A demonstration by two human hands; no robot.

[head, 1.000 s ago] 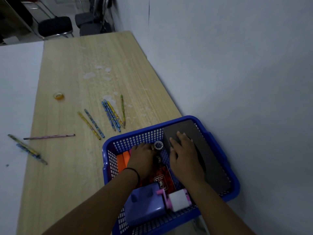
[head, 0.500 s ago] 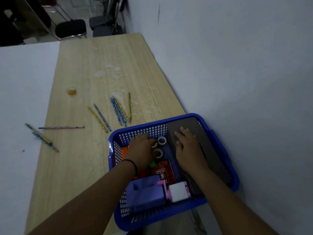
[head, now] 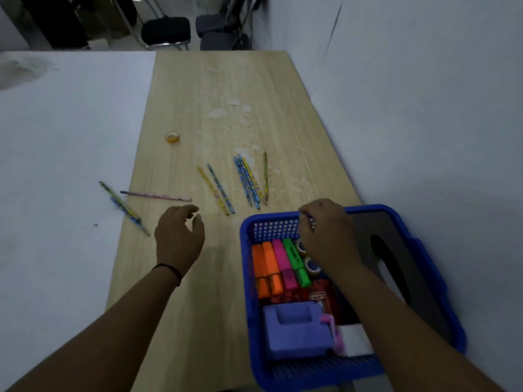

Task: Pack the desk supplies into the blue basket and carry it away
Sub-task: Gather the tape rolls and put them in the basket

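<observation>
The blue basket (head: 245,251) stands at the table's right front edge. Inside lie orange, pink and green highlighters (head: 278,264), two tape rolls (head: 312,266), a red box (head: 321,292), a purple sharpener (head: 297,329), a white block (head: 353,339) and a flat black case (head: 396,250). My right hand (head: 325,233) has its fingers curled over the basket's far rim. My left hand (head: 178,239) hovers over the wooden table left of the basket, fingers loosely curled and holding nothing. Several patterned pencils (head: 250,179) lie beyond the basket, and a pink pencil (head: 155,196) lies just beyond my left hand.
A small orange tape roll (head: 172,137) sits farther back on the wooden table (head: 226,80). Two more pencils (head: 124,207) rest on the white surface to the left. A grey wall runs along the right side. Chairs (head: 165,31) stand past the table's far end.
My left hand came out of the basket and moved left over the table. My right hand slid off the black case to the basket's far rim.
</observation>
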